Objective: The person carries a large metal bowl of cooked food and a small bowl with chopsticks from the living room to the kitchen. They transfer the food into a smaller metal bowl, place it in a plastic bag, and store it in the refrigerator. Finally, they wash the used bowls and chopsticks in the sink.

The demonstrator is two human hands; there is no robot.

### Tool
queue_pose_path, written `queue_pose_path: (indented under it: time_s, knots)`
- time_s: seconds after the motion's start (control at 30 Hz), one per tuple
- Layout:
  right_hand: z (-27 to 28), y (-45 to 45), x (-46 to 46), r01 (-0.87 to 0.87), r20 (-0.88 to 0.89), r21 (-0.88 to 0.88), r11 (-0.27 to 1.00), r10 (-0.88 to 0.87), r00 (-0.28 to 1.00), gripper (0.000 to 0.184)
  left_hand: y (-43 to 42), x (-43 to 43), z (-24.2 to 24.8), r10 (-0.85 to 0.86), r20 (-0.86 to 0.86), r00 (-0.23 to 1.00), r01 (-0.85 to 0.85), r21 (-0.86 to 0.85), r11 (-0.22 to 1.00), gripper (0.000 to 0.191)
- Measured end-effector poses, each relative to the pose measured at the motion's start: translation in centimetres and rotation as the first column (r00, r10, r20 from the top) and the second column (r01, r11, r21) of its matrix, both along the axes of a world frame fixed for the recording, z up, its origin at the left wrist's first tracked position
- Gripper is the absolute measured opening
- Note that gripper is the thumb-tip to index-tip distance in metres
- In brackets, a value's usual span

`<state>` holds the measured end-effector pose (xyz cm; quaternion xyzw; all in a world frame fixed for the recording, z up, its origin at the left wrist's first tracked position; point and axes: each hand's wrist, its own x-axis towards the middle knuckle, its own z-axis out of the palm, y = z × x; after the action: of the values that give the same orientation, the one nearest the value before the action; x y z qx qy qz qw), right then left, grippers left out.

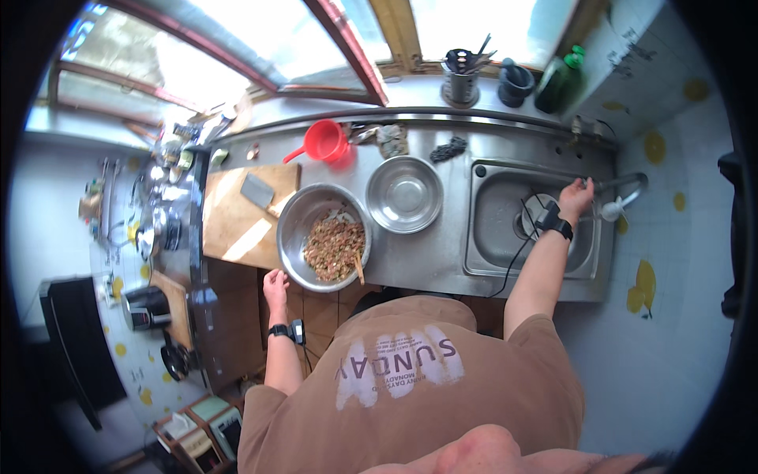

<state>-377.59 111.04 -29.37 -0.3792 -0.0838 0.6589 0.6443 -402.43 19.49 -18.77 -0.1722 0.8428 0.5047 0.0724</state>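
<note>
My right hand [576, 198] is over the steel sink [494, 237], its fingers closed at the end of the faucet spout [622, 180]. A round pale object [538, 208] lies at the drain, partly behind my wrist. My left hand [276, 289] hovers by the counter's front edge with fingers loosely bent, and I see nothing in it. Closest to it are a wooden cutting board [228, 207] and a large metal bowl [291, 255]. Inside the bowl is a chopped, minced-meat-like mixture [333, 246] with wooden chopsticks [359, 268] leaning on the rim. A cleaver [257, 190] rests on the board.
An empty steel basin [405, 194] stands between bowl and sink. Behind are a red dipper [324, 141] and a dark scouring pad [448, 150]. The sill carries a utensil holder [460, 86], a mortar with pestle [514, 86] and a green bottle [556, 83]. A cable [510, 269] hangs from my right wrist.
</note>
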Motion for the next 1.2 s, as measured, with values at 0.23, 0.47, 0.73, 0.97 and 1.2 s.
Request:
queue_pose_path:
  time_s: [0.23,0.47,0.73,0.97,1.2]
  knots:
    - [8.7,-20.8,-10.6,-0.646,0.412,0.142,0.750,0.548,0.728,0.036,1.0,1.0,-0.7,0.047,0.013,0.999,-0.045,-0.102,0.994,0.042]
    - [15.7,-48.9,-12.4,-0.600,0.989,0.141,-0.788,0.087,0.118,0.081,3.3,-7.1,-2.2,-0.138,-0.182,0.974,0.069,-0.341,0.938,0.044]
    - [14.8,-53.5,-14.8,-0.889,0.983,0.103,-0.445,0.183,0.022,0.010,4.2,-10.4,-2.5,-0.216,-0.005,0.976,0.216,0.029,0.976,0.024]
    - [18.2,-57.8,-15.8,-0.990,0.876,0.137,-0.030,0.470,0.107,0.018,4.9,-6.0,3.8,-0.270,-0.296,0.916,0.242,-0.129,0.962,0.010]
    - [13.0,-65.0,-19.3,-0.991,0.521,0.078,0.107,0.843,0.132,0.026,5.5,-5.0,5.4,-0.323,-0.388,0.863,0.271,-0.185,0.945,0.018]
